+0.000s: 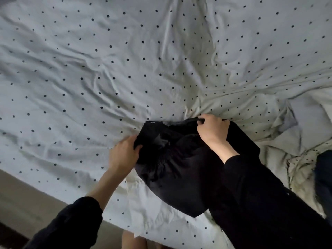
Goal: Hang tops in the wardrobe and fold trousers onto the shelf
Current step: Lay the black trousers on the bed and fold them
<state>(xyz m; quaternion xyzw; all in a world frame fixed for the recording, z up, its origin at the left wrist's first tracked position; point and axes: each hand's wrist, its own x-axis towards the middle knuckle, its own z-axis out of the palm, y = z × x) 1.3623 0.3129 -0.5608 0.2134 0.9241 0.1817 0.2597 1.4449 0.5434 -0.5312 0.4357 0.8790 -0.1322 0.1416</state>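
One pair of black trousers (172, 159) sits bunched on the bed (125, 69), near its front edge, and two hands are on it. The left hand (124, 155) grips the waistband at the left side — fingers (137, 147) curled over the cloth, thumb tucked under. The right hand (212, 131) pinches the far edge of the waistband, its fingers closed on the fabric near a belt loop. One silver button (152, 122) shows at the top left corner of the waist. Both arms wear dark sleeves (251, 186). The cover is white with small dark dots, heavily creased — the wrinkles fan out from the trousers. One dark garment (324, 177) pokes in at the right edge; what it is, I can't tell.
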